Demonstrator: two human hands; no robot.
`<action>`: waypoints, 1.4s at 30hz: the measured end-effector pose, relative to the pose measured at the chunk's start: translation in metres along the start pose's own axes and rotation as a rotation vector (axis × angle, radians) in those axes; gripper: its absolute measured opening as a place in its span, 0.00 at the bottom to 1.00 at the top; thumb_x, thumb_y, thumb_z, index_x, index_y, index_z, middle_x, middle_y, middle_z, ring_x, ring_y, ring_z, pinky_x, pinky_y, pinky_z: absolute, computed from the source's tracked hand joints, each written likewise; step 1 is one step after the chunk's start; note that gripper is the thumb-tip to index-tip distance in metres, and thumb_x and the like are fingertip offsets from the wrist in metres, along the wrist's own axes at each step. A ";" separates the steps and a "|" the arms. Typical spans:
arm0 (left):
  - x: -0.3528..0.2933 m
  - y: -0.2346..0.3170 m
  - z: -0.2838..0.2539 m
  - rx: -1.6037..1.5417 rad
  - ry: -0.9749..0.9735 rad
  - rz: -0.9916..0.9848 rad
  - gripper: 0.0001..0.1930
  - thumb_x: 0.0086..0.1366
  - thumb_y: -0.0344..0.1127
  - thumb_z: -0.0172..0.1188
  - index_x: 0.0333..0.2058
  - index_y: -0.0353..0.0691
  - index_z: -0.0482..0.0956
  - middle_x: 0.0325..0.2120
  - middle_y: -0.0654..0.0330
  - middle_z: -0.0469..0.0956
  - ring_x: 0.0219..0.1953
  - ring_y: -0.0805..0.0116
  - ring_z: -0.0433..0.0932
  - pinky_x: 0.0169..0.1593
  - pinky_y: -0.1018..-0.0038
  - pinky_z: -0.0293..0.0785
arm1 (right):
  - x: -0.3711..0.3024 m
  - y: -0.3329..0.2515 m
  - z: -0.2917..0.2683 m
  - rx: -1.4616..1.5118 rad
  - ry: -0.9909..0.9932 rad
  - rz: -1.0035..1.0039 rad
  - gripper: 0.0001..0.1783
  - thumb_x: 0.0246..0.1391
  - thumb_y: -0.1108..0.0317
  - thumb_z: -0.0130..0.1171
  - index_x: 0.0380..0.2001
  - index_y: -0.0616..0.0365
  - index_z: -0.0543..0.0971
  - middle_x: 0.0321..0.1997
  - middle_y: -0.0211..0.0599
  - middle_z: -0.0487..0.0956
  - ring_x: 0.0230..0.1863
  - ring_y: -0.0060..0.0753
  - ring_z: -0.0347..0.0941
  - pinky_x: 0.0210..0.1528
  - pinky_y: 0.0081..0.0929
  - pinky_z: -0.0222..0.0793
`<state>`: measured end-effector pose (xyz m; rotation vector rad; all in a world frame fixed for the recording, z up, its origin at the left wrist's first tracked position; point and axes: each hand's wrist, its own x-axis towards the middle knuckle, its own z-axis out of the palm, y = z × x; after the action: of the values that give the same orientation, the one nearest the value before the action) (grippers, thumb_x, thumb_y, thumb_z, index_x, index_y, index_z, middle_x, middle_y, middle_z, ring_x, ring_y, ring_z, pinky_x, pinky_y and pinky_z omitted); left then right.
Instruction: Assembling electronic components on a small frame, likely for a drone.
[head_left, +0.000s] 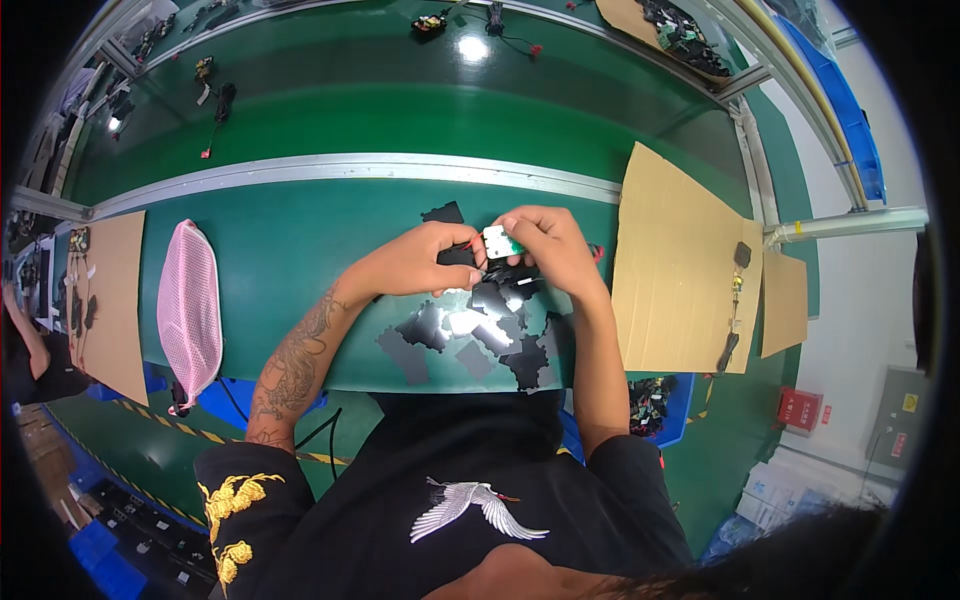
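My right hand [552, 242] pinches a small circuit board [498, 242], white with a green edge, between thumb and fingers. Close to its left, my left hand [428, 260] is closed, its fingertips on thin red wires [478, 243] beside the board. Just what else lies between those fingers is hidden. Below both hands, several thin black cut-out sheets [425, 326] lie scattered and overlapping on the green table, some shining under the light. Another black sheet [442, 212] lies beyond my left hand. Dark cables are partly hidden under my right hand.
A pink mesh pouch [188, 310] lies at the left. Cardboard sheets flank the work area; the right one [670, 270] carries a small wired assembly [737, 285]. A metal rail [380, 167] crosses behind. A blue bin [680, 405] with parts sits below the right table edge.
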<state>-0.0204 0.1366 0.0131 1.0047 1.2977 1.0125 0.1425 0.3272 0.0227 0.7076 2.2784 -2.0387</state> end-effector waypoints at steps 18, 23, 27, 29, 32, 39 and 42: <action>0.015 -0.033 0.018 -0.552 0.209 0.266 0.27 0.76 0.55 0.48 0.60 0.38 0.66 0.46 0.55 0.79 0.37 0.74 0.79 0.36 0.79 0.73 | -0.032 0.009 0.068 -0.553 0.581 -0.627 0.22 0.54 0.73 0.74 0.53 0.64 0.84 0.45 0.44 0.82 0.42 0.42 0.81 0.41 0.33 0.80; 0.011 -0.035 0.024 -0.472 0.218 0.277 0.23 0.78 0.50 0.45 0.62 0.41 0.66 0.50 0.61 0.75 0.45 0.77 0.74 0.42 0.77 0.71 | -0.033 0.017 0.074 -0.491 0.649 -0.633 0.17 0.55 0.73 0.75 0.48 0.64 0.86 0.44 0.43 0.82 0.39 0.37 0.82 0.37 0.29 0.78; 0.012 -0.035 0.025 -0.438 0.190 0.289 0.23 0.78 0.50 0.46 0.61 0.41 0.66 0.47 0.62 0.74 0.44 0.77 0.73 0.42 0.77 0.69 | -0.034 0.017 0.076 -0.164 0.588 -0.526 0.12 0.55 0.73 0.75 0.43 0.63 0.86 0.40 0.42 0.82 0.31 0.30 0.80 0.30 0.24 0.73; 0.011 -0.029 0.024 -0.405 0.155 0.262 0.22 0.78 0.49 0.47 0.61 0.41 0.66 0.47 0.62 0.74 0.43 0.77 0.73 0.42 0.76 0.69 | -0.033 0.015 0.072 -0.238 0.608 -0.542 0.12 0.54 0.74 0.76 0.42 0.62 0.87 0.39 0.41 0.82 0.29 0.28 0.79 0.28 0.24 0.72; 0.009 -0.020 0.028 -0.321 0.168 0.213 0.18 0.78 0.43 0.48 0.59 0.39 0.67 0.45 0.63 0.74 0.40 0.77 0.73 0.40 0.76 0.69 | -0.028 0.011 0.070 -0.441 0.680 -0.618 0.13 0.53 0.74 0.76 0.42 0.61 0.86 0.37 0.38 0.81 0.26 0.25 0.76 0.25 0.24 0.69; 0.012 -0.026 0.026 -0.366 0.174 0.202 0.13 0.80 0.36 0.45 0.57 0.38 0.68 0.42 0.61 0.76 0.36 0.77 0.74 0.36 0.77 0.68 | -0.032 0.008 0.072 -0.417 0.701 -0.556 0.16 0.53 0.77 0.73 0.45 0.60 0.83 0.36 0.36 0.80 0.25 0.24 0.71 0.27 0.25 0.67; 0.015 -0.030 0.024 -0.366 0.157 0.220 0.13 0.81 0.37 0.45 0.57 0.38 0.68 0.44 0.59 0.77 0.35 0.77 0.75 0.35 0.77 0.69 | -0.036 0.004 0.063 -0.310 0.692 -0.583 0.13 0.55 0.79 0.69 0.45 0.60 0.83 0.37 0.36 0.80 0.26 0.24 0.70 0.31 0.25 0.68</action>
<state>0.0040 0.1433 -0.0193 0.8082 1.0868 1.4628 0.1580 0.2561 0.0197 0.9083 3.4442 -1.6842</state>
